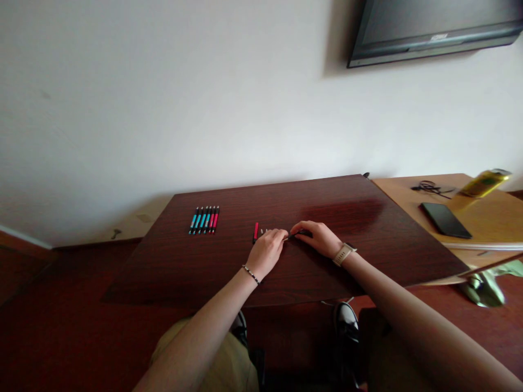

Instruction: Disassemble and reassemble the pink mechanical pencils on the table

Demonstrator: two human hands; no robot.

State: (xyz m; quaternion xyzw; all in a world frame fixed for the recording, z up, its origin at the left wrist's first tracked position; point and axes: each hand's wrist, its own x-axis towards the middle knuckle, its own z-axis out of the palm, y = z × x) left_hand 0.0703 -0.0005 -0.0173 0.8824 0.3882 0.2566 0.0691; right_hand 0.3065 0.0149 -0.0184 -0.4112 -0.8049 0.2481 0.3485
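My left hand [267,251] and my right hand [317,237] meet over the middle of the dark wooden table [196,272]. A thin dark pen part [291,236] spans the gap between their fingertips, and both hands pinch it. Just left of my left hand lies a pink and black pen piece [255,232], with small pale parts [262,231] beside it, partly covered by the hand. Farther left, several blue pens [199,220] and pink pens [213,220] form a neat row.
On the lighter wooden table [408,198] at the right are a black phone [445,220], a dark cable [432,188] and a yellow can [485,183]. A screen [437,27] hangs on the wall above.
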